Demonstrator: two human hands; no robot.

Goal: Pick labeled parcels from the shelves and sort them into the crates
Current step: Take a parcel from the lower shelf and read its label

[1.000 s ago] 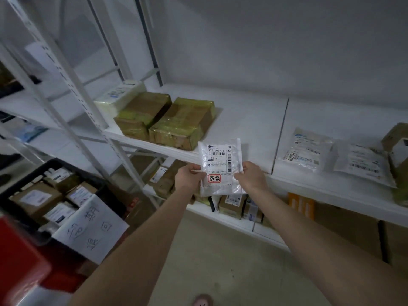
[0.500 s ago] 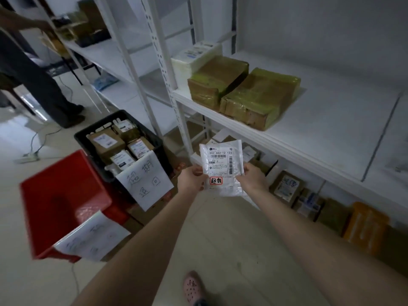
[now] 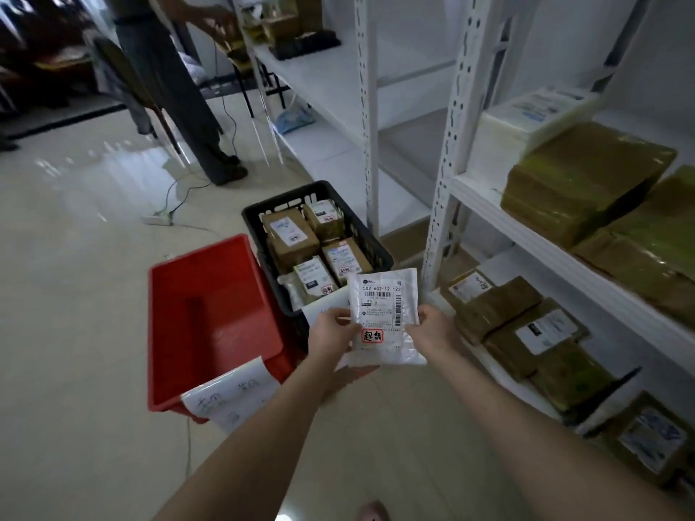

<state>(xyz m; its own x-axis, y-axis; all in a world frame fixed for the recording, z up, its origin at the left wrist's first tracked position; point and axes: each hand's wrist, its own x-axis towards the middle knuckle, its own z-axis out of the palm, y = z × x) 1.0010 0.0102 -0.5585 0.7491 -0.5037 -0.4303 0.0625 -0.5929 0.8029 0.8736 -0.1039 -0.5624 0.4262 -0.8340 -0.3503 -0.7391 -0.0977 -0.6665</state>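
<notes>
Holding a white poly mailer (image 3: 383, 314) up in the air with both hands: left hand (image 3: 330, 334) pinches its left edge and right hand (image 3: 432, 330) pinches the right edge, thumbs on the front and the other fingers curled behind it, so both are clamped on the bag. It faces the camera, with a barcode label (image 3: 383, 295) across the top half and a red-bordered stamp sticker (image 3: 372, 335) near the bottom. From this angle it sits over the near end of the black crate (image 3: 370, 242), which stands on the floor by the foot of the white shelving upright (image 3: 451, 144) and has several taped brown boxes (image 3: 289, 235) with white labels packed in it. Right against the black crate's left side is a red crate (image 3: 158, 332) with a handwritten paper sheet (image 3: 229, 398) hanging over its near rim. On the right, the upper shelf carries a white box (image 3: 526, 126) at its left end, with tape-wrapped brown parcels (image 3: 579, 182) just beside it, and the lower shelf has more labeled brown parcels (image 3: 500, 306) along its front edge. Way back, another person (image 3: 165, 88) stands by the far shelves, with a power strip (image 3: 158, 219) on the floor near their feet.
</notes>
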